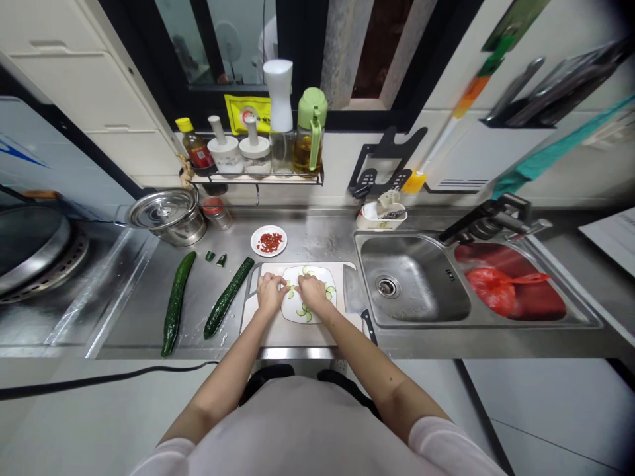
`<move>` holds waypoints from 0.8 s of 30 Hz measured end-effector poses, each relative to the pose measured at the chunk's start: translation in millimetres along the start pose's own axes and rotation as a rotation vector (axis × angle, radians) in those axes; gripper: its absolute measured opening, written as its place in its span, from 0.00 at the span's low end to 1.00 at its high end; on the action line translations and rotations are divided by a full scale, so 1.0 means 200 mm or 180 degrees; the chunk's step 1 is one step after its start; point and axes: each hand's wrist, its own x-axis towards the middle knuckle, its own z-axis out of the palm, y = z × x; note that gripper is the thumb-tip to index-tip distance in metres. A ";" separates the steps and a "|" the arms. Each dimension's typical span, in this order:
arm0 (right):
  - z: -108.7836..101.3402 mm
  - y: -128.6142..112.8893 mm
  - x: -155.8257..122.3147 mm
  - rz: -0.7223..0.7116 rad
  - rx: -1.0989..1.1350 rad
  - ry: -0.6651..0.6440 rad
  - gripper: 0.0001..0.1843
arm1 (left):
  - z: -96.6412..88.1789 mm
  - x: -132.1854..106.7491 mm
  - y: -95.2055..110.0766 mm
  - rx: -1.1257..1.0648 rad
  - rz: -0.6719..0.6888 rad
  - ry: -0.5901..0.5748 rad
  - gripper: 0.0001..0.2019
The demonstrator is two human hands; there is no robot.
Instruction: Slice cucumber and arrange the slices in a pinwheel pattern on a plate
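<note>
A white plate point(292, 311) lies on a pale cutting board point(272, 337), with thin green-edged cucumber slices point(303, 312) set in small groups around it. Over the plate's left rim, my left hand point(270, 294) has its thumb and fingertips closed at a cucumber slice. My right hand point(313, 295) reaches over the middle of the plate, fingers curled and pressed together; what they hold is hidden. A kitchen knife point(354, 291) with a black handle rests along the board's right side. Left of the board lie a cucumber point(228, 299) with a cut end and a second cucumber point(177, 304).
Two cucumber end pieces point(221, 260) and a small plate of red bits point(270, 242) sit behind. A lidded pot point(171, 215) stands back left, under a rack point(258, 178) of seasonings. The double sink point(414, 277) at right contains a red bag point(491, 289).
</note>
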 end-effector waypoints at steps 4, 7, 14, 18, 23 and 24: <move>0.00 0.00 0.01 -0.0016 0.0003 0.0005 0.12 | 0.00 0.01 0.01 0.0089 -0.0030 -0.0043 0.05; -0.02 0.01 0.00 0.0071 0.0173 -0.0002 0.12 | -0.01 0.01 0.02 0.0158 -0.0010 -0.0064 0.06; -0.15 0.29 -0.10 0.0790 0.0787 0.0658 0.11 | -0.03 0.02 0.05 0.0182 0.0025 -0.0128 0.05; -0.12 0.43 -0.17 0.1040 0.0829 0.0652 0.09 | -0.03 0.02 0.05 0.0225 0.0092 -0.0119 0.04; -0.05 0.45 -0.21 0.1117 0.0810 0.0635 0.10 | -0.03 0.02 0.06 0.0298 0.0122 -0.0115 0.04; -0.04 0.44 -0.21 0.1129 0.0804 0.0625 0.10 | -0.03 0.02 0.06 0.0304 0.0124 -0.0115 0.04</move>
